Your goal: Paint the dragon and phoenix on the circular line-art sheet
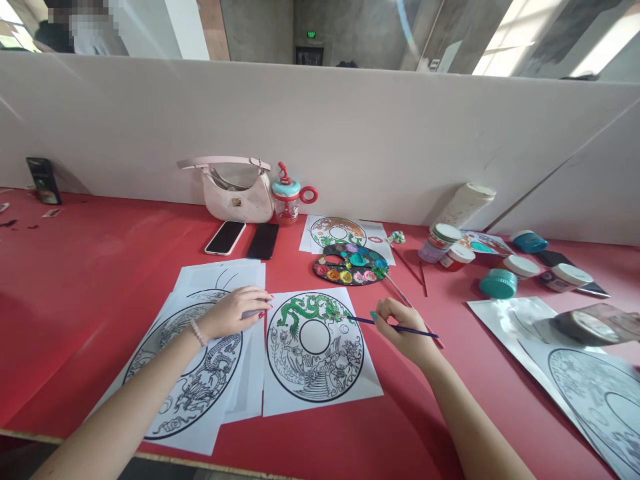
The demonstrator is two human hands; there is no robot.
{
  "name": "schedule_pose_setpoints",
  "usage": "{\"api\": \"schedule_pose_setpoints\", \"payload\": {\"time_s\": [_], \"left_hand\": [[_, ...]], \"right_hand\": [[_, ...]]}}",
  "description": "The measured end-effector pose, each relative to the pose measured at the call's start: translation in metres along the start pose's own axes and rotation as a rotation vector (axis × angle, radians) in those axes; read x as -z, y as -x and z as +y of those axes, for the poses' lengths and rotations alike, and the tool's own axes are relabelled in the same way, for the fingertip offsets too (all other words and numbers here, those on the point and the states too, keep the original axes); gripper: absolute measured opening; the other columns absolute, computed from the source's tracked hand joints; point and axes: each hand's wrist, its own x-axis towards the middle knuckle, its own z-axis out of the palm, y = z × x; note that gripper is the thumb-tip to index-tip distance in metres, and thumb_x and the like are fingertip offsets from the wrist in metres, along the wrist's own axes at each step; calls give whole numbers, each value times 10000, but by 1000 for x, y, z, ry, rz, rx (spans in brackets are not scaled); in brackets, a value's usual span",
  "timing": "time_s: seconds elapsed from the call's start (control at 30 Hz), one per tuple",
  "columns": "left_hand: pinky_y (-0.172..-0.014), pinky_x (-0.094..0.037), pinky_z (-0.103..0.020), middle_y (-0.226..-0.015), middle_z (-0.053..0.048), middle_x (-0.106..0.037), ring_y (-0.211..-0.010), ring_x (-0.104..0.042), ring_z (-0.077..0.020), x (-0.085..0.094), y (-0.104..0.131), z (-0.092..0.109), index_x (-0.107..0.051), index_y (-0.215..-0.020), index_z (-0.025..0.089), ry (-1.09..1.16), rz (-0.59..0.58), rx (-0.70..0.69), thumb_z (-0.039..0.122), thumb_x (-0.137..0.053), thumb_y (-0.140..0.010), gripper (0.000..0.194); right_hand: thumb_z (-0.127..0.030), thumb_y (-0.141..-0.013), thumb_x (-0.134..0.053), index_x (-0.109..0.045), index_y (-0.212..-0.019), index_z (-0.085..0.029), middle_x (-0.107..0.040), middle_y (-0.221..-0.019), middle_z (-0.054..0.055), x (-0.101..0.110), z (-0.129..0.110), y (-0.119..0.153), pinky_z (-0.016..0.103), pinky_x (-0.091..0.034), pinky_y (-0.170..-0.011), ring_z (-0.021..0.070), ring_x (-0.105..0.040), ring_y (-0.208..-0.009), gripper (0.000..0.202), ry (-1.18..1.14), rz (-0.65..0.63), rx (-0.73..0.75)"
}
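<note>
Red tabletop (100,267) — blue paintbrush (417,331) clamped in the right fingers (387,311), tip at the green dragon (295,307) — left fingers (256,294) slightly apart.

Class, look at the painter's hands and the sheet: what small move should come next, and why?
Probably a short green stroke at the dragon's right end: the right hand holds the blue brush with its tip there, and the dragon is already largely green, while the bird below is unpainted.
</note>
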Motion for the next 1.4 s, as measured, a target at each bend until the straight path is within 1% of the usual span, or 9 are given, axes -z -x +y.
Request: {"api": "schedule_pose_setpoints", "payload": {"time_s": [0.17, 0.4, 0.53, 0.67, 0.87, 1.07, 1.23, 1.4], "left_hand": [[-1014, -429, -377, -1221, -49, -603, -1179, -496, -205, 1, 0, 0, -649, -1094, 210, 1, 3, -8, 181, -462, -885, 282], [-1006, -439, -378, -1213, -48, -609, -1171, -505, -205, 1, -1, 2, -652, -1090, 210, -5, 14, -13, 182, -460, -882, 285], [-1009, -438, -380, -1210, -48, -612, -1168, -508, -203, 1, -1, 2, -654, -1084, 210, -10, 19, -17, 185, -460, -885, 279], [-1007, -440, -379, -1209, -50, -612, -1168, -508, -203, 1, -1, 2, -654, -1085, 207, -2, 15, -16, 186, -457, -887, 280], [-1006, -442, -385, -1205, -49, -614, -1161, -511, -205, 1, -1, 2, -656, -1086, 218, 9, 28, -9, 183, -465, -882, 281], [-1005, -443, -377, -1200, -45, -618, -1158, -513, -199, 2, -2, 3, -657, -1079, 211, -5, 21, -13, 185, -455, -885, 281], [-1009, -436, -390, -1217, -49, -606, -1171, -503, -208, 0, -1, 1, -652, -1094, 206, -12, 12, -9, 183, -456, -888, 285], [-1008, -437, -380, -1207, -49, -613, -1165, -508, -206, 1, -1, 2, -656, -1082, 203, -11, 14, -16, 182, -456, -886, 281]], "right_hand": [[-202, -790, -469, -313, -616, -217, -460, -584, -20, -2, -3, 0, 248, -343, -521, 110, -396, -544, 235, 5, -34, -24], [-210, -794, -466, -331, -629, -219, -493, -607, -7, -3, -4, 1, 251, -360, -523, 119, -422, -566, 214, 9, -62, -45], [-191, -791, -456, -320, -629, -218, -483, -606, -12, -4, -2, 1, 250, -356, -524, 114, -410, -560, 213, 4, -66, -40], [-180, -782, -461, -310, -622, -217, -462, -591, -21, -4, -1, 1, 251, -347, -524, 110, -389, -551, 223, 5, -34, -29], [-182, -786, -476, -349, -634, -216, -493, -610, -8, -4, -4, 1, 244, -347, -503, 114, -411, -571, 201, 1, -69, -52], [-196, -795, -468, -324, -619, -216, -466, -585, -18, -4, -2, 1, 248, -341, -505, 107, -389, -544, 228, -5, -34, -30], [-203, -794, -478, -347, -634, -217, -474, -600, -19, -5, -1, 2, 243, -346, -511, 115, -420, -558, 207, 1, -61, -51], [-187, -794, -461, -320, -630, -217, -466, -601, -20, -5, 1, 3, 244, -340, -515, 112, -401, -552, 218, -4, -50, -42]]}}
